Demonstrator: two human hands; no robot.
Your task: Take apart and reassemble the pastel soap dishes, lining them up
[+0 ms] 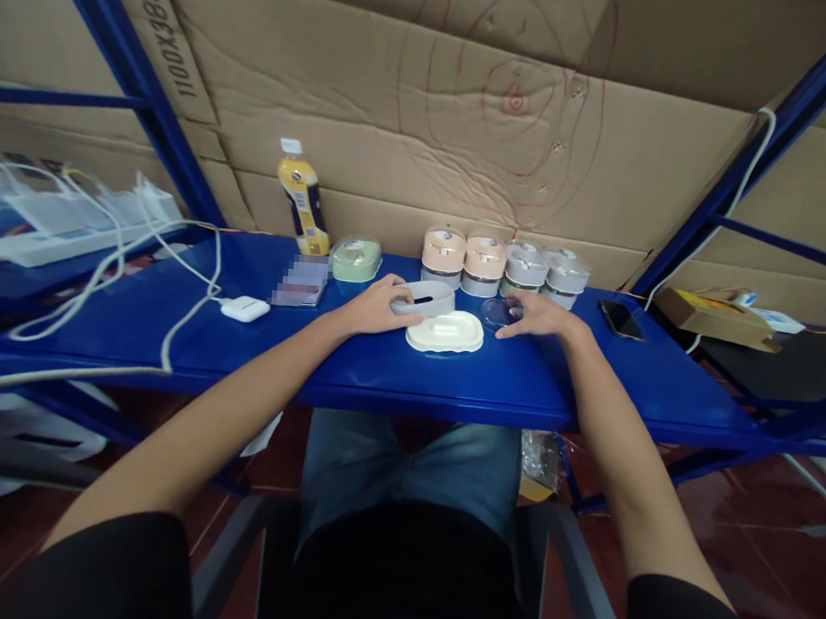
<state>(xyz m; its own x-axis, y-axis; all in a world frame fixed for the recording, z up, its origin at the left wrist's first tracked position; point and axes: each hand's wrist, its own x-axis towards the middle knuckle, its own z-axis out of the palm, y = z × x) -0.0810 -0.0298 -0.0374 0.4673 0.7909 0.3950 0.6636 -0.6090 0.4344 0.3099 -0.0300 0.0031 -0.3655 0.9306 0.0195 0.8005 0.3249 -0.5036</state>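
On the blue desk [358, 374], the step in hand is judged to be the handling of loose container parts, and the next move seems to call for a steady hold on the left and a surer contact on the right. At the left, a white case [245, 309], an upright bottle [304, 198] and a green container [358, 261] are seen. Next comes the left hand [389, 308], its grip narrow, with the left end of a grey oval shell [438, 305] held between thumb and fingers. Just in front of the shell, a cream oval piece [445, 332] is laid flat; whether it is brushed by the left fingertips cannot be told. To its right, a clear lid [494, 315] is reached by the right hand [536, 315], whose grip is fairly wide, thumb and fingers spread about the lid's right end; whether it is pinched or merely touched cannot be told. Behind these parts, stacked containers [484, 258] are lined up, and a phone [622, 319] is placed farther right.
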